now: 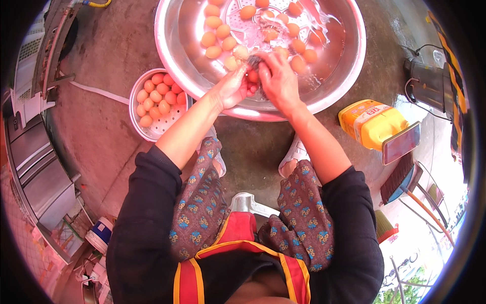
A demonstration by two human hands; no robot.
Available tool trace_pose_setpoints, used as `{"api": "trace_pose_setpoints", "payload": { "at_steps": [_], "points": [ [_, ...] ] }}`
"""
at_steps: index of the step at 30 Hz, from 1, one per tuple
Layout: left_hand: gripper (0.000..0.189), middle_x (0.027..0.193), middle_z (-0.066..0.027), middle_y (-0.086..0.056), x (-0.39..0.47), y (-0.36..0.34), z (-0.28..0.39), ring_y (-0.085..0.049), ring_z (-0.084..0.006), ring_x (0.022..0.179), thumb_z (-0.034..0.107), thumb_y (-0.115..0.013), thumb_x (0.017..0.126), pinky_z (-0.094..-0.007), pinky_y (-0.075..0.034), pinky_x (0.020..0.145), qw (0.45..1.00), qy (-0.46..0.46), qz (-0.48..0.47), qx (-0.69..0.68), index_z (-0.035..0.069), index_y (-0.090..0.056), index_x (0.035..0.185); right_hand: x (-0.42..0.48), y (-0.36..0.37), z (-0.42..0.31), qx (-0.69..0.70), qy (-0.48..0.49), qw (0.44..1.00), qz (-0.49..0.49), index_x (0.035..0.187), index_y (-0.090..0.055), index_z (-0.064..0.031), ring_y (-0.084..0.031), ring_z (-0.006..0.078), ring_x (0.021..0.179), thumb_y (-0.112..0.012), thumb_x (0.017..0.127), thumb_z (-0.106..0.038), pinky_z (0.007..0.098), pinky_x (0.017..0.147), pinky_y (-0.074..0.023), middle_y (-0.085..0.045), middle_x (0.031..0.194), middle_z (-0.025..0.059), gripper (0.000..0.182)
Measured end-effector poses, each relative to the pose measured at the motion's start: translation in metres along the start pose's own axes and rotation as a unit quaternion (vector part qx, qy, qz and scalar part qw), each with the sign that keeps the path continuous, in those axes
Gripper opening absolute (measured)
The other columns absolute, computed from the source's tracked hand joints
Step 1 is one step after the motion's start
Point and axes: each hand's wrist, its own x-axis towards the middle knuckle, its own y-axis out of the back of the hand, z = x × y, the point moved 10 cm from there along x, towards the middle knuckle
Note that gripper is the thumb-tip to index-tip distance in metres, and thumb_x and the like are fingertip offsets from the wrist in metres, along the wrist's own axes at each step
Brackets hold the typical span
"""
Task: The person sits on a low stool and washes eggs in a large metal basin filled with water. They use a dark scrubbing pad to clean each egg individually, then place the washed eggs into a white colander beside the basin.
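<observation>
A large metal basin (166,49) holds water, a perforated metal plate (237,21) and several brown eggs (248,12). Over its near rim, my left hand (233,89) has an egg (253,76) in its fingers. Against that egg, my right hand (277,76) grips a dark grey scouring pad (254,60), mostly covered by the fingers. Splashes blur part of the water beyond my hands. Left of the basin stands a round perforated metal colander (172,121) with several brown eggs (155,95) in it.
A yellow plastic jug (374,123) stands right of the basin, with a phone (401,143) beside it. Farther right are a broom (398,182) and a dark metal container (429,85). A blue and white bucket (99,233) is at lower left. My feet flank the concrete floor (250,159) before the basin.
</observation>
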Motion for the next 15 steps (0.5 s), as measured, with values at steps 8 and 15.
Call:
{"api": "trace_pose_setpoints", "payload": {
  "at_steps": [8,15],
  "points": [
    [0.03,0.084,-0.0066,-0.059,0.009,-0.032,0.033,-0.052,-0.0135,0.065,0.031,-0.046,0.09,-0.0241,-0.042,0.058,0.999,-0.025,-0.033,-0.012,0.007,-0.052,0.108,0.002,0.018,0.117,-0.173,-0.11,0.974,0.101,0.101,-0.065,-0.0042,-0.061,0.0365,0.096,-0.045,0.08,-0.015,0.0426,0.084,-0.0458,-0.064,0.098,0.0232,0.031],
    [0.031,0.078,-0.0041,-0.057,0.013,-0.011,0.013,-0.05,-0.0113,0.058,0.038,-0.036,0.095,-0.0209,-0.035,0.045,0.999,0.002,0.02,-0.045,0.013,-0.053,0.1,0.003,0.016,-0.01,0.004,0.028,0.998,0.058,0.109,-0.058,-0.0044,-0.06,0.0289,0.093,-0.053,0.086,-0.01,0.0364,0.081,-0.047,-0.061,0.1,0.0171,0.024]
  ]
}}
